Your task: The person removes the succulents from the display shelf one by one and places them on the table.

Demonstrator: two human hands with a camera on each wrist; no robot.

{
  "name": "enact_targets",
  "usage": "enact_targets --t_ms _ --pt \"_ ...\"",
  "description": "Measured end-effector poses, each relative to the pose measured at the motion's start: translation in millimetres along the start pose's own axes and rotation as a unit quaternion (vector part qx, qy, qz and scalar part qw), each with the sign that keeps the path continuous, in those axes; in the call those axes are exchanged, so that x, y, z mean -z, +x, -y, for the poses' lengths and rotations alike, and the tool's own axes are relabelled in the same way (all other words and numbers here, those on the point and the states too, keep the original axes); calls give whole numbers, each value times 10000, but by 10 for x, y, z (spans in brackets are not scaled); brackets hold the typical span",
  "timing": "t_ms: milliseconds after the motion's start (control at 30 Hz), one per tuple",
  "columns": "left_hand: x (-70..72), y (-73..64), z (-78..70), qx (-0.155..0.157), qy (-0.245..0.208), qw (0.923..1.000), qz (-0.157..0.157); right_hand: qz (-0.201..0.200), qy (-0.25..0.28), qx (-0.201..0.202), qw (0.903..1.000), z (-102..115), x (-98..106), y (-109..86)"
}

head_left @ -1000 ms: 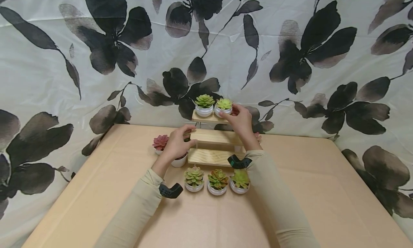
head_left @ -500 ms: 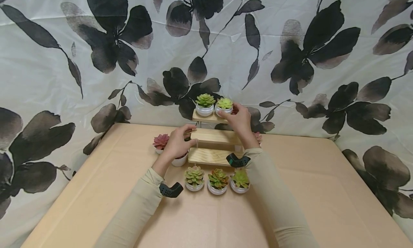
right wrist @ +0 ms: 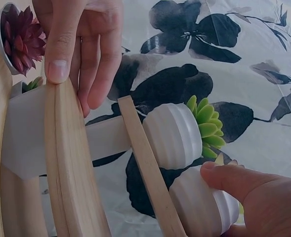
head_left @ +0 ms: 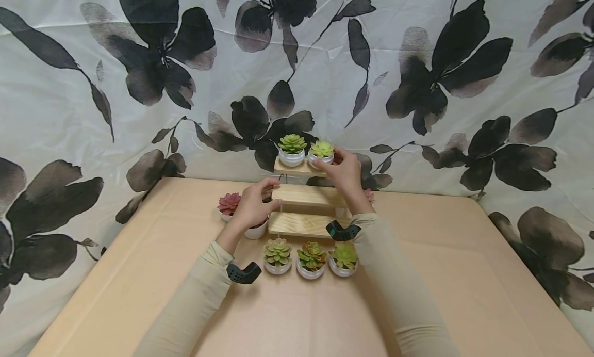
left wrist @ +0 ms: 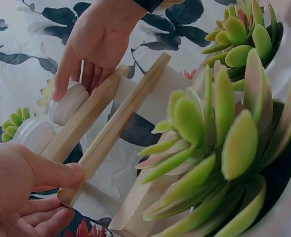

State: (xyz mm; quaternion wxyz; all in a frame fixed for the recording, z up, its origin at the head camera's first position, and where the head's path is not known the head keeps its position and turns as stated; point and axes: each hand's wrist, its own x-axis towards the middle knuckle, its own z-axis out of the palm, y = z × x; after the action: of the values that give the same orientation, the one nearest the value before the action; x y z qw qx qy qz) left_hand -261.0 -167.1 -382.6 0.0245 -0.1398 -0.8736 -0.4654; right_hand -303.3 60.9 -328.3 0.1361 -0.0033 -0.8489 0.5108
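Observation:
A tiered wooden stand (head_left: 306,194) stands near the back of the table. My left hand (head_left: 254,205) pinches the left end of its middle plank (left wrist: 115,128), thumb on one side and fingers on the other. On the top tier (head_left: 285,167), my right hand (head_left: 345,174) grips the white ribbed pot of a light green succulent (head_left: 322,149); in the right wrist view the thumb lies against that pot (right wrist: 199,202). Left of it on the same tier sits another green potted succulent (head_left: 292,149), close beside it. The two lower tiers hold no pots where they show.
In front of the stand is a row of potted succulents: a pale green one (head_left: 277,255), a red-tipped one (head_left: 311,260) and a yellow-green one (head_left: 343,258). A dark pink succulent (head_left: 229,204) and a partly hidden white pot (head_left: 256,231) stand left. Another pink succulent (head_left: 369,195) shows behind the right wrist.

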Motion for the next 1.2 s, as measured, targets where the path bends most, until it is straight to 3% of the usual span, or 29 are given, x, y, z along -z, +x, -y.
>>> enact_targets --t_ms 333,1200 --pt "12 -8 -1 -20 -27 10000 22 -43 77 -150 9998 3 58 -40" --pt "23 -56 -16 -53 17 10000 46 -207 322 113 9992 -39 263 -218"
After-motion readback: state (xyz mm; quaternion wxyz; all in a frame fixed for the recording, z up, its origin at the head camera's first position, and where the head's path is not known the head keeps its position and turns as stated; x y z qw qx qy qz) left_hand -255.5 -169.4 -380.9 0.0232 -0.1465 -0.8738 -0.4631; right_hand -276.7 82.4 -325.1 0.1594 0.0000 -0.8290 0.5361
